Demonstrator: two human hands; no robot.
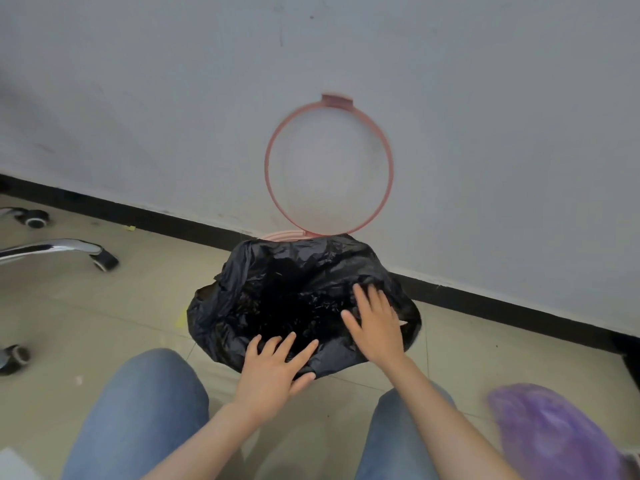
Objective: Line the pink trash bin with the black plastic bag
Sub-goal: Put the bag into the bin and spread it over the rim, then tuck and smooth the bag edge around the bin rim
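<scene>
The black plastic bag [277, 292] is draped over the pink trash bin [282, 235] and hides nearly all of it; only a strip of pink rim shows at the back. The bin's pink ring lid [270, 188] stands flipped up against the wall. My left hand [273, 367] lies flat on the bag's near edge, fingers spread, thumb under a fold. My right hand [375, 323] presses flat on the bag's right side, fingers apart.
A grey wall with a black baseboard [502, 303] runs right behind the bin. Chrome chair legs with castors [104, 259] stand at the left. A purple plastic bag [554, 434] lies at the lower right. My knees in blue jeans [138, 410] flank the bin.
</scene>
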